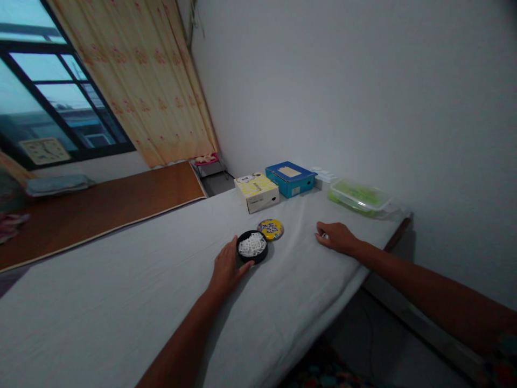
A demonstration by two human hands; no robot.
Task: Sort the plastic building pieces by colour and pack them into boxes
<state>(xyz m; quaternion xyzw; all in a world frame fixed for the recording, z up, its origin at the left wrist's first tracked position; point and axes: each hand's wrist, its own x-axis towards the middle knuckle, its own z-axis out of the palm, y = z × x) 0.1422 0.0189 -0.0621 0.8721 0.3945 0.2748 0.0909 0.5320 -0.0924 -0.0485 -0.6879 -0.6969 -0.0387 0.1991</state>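
Observation:
A round black container (264,257) full of small white square-looking pieces (252,245) stands on the white-covered table. My left hand (226,267) is closed about its near left side, with the thumb along the front and the fingers at the rim. Just behind the container, touching or very near it, lies a round yellow lid (271,229) with coloured print. Farther right, my right hand (336,237) rests low over the cloth with curled fingers. A bit of a small white piece (325,235) shows between them; the rest of it is hidden.
By the wall are a yellow-and-white box (257,192), a blue box (291,179) and a clear plastic box (359,195) with green contents. The table's front edge (343,298) runs beneath my right forearm. A curtain and window are at the left.

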